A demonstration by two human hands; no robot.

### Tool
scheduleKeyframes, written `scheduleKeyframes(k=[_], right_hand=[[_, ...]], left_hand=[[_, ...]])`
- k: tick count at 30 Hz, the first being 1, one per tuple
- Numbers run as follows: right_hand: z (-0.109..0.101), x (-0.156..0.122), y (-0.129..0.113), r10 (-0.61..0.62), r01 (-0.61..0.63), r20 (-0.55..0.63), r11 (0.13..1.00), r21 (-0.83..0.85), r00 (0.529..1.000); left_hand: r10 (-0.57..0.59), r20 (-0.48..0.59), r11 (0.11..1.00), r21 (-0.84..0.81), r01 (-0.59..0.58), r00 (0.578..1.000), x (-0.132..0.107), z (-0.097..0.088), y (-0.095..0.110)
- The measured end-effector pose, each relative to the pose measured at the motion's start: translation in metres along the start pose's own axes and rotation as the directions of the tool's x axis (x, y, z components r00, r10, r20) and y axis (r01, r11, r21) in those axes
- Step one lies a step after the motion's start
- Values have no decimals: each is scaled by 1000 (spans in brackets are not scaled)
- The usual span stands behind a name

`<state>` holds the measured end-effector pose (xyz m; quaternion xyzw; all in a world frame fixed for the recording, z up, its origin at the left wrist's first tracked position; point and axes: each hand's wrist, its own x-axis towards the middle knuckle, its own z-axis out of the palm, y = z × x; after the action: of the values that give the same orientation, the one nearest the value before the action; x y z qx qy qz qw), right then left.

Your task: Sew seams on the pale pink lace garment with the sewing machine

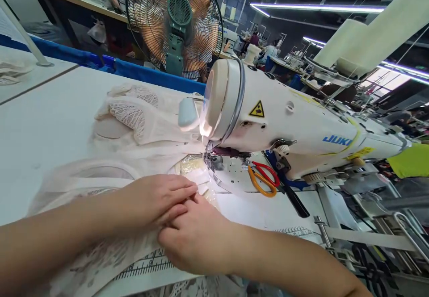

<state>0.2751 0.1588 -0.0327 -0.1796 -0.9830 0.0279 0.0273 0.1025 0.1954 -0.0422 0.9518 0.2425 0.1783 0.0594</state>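
Observation:
A cream garment with lace panels lies spread over the white table, its edge leading toward the needle area of a JUKI sewing machine. My left hand rests on the fabric in front of the presser foot, fingers bent and pressed together. Against it, my right hand has its fingers curled round a fold of the same garment. The two hands touch at the fingertips. What lies under the left fingers is mostly the cream cloth, partly hidden.
Scissors with red and orange handles lie on the machine bed beside a black-handled tool. A printed ruler runs along the table front. Behind the table stands a large fan. Other machines and people are farther back.

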Motion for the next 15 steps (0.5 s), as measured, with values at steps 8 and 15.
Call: scheduleKeyframes(k=[8,15], right_hand=[[-6,-35,15,239,-238,-24,971,9,971],[3,-52,20,318,-315,-23,946,82,948]], left_hand=[[31,-73,973,232,-13,997,-1,10,-12],[1,-1,965,262,-1,1000,16,3,-16]])
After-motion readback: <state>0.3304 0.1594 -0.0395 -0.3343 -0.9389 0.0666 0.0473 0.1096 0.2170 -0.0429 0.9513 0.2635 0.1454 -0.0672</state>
